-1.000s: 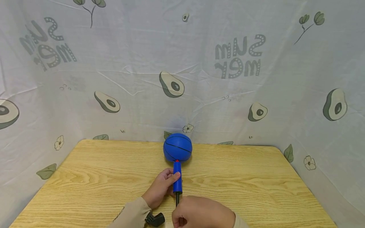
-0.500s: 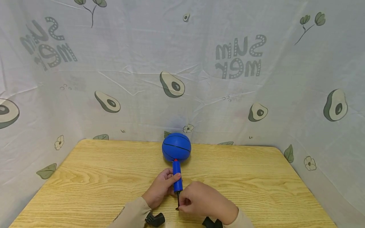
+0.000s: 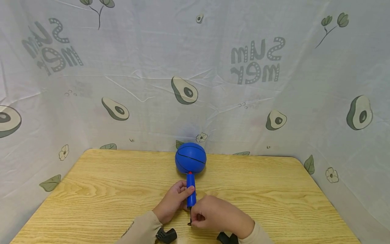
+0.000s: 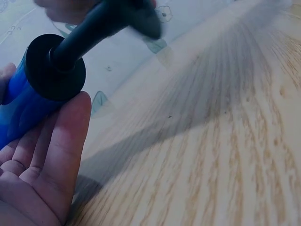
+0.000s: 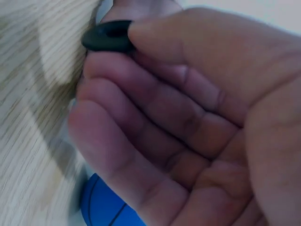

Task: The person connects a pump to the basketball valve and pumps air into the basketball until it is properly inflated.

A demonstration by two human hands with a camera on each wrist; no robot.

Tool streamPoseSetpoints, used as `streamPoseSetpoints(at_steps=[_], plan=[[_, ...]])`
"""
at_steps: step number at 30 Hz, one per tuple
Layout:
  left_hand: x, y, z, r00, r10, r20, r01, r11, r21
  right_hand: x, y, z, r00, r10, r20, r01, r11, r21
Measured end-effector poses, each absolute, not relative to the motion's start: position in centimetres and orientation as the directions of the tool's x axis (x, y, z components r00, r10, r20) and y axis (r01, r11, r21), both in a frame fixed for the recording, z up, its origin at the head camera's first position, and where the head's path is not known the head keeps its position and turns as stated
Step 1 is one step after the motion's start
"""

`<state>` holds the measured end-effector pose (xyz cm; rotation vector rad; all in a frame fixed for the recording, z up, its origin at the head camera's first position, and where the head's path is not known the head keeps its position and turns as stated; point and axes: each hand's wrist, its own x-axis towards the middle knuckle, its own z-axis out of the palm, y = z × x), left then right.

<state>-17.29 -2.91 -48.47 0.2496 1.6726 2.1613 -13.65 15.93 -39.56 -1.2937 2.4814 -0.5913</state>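
A small blue basketball (image 3: pixel 191 158) with black lines sits at the table's back edge. A hand pump (image 3: pixel 191 184) with a blue barrel points at it, its red tip meeting the ball's near side. Around the barrel curl the fingers of my left hand (image 3: pixel 172 202), thumb on top. My right hand (image 3: pixel 217 215) grips the pump's black handle (image 5: pixel 106 40) between thumb and fingers, close behind the barrel. In the left wrist view, the black plunger rod (image 4: pixel 82 40) sticks out of the barrel's round end cap (image 4: pixel 54 70). How the tip enters the ball is too small to tell.
Under everything lies a wood-grain table (image 3: pixel 122 189). A pale cloth (image 3: pixel 146 51) printed with avocados hangs behind and at both sides, close to the ball. Black devices (image 3: pixel 166 235) are strapped at both wrists.
From one second to half a second ago, my right hand moved forward toward the barrel, pushing the plunger in. Since then the ball and pump have shifted slightly right.
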Motion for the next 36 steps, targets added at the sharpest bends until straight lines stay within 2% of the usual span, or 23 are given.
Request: streamPoseSetpoints(at_steps=[9,14,17,21,29,32,36], plan=[[-17.4,-3.0,-48.6,-0.911,0.398,-0.106,-0.203,-0.210,0.956,-12.4,15.5,-39.2,-0.408,-0.906,-0.116,-0.772,0.410,-0.486],[-17.4,-3.1,-48.6,-0.912,0.397,-0.103,-0.198,-0.207,0.958,-11.8,15.3,-38.8,-0.378,-0.914,-0.146,-0.792,0.401,-0.460],[-17.4,-3.1,-48.5,-0.912,0.396,-0.106,-0.203,-0.212,0.956,-11.7,15.2,-38.8,-0.378,-0.920,-0.107,-0.816,0.385,-0.431],[-17.4,-2.9,-48.4,-0.912,0.394,-0.112,-0.216,-0.230,0.949,-11.9,15.3,-39.0,-0.433,-0.901,-0.036,-0.812,0.407,-0.418],[-17.3,-2.9,-48.3,-0.917,0.384,-0.108,-0.199,-0.205,0.958,-13.3,15.8,-39.5,-0.621,-0.783,-0.034,-0.690,0.566,-0.450],[-17.3,-3.0,-48.2,-0.914,0.390,-0.110,-0.199,-0.195,0.960,-13.5,15.8,-39.5,-0.643,-0.766,-0.009,-0.683,0.579,-0.444],[-17.3,-3.0,-48.2,-0.909,0.403,-0.104,-0.197,-0.197,0.960,-13.7,15.9,-39.5,-0.633,-0.774,-0.009,-0.693,0.571,-0.441]])
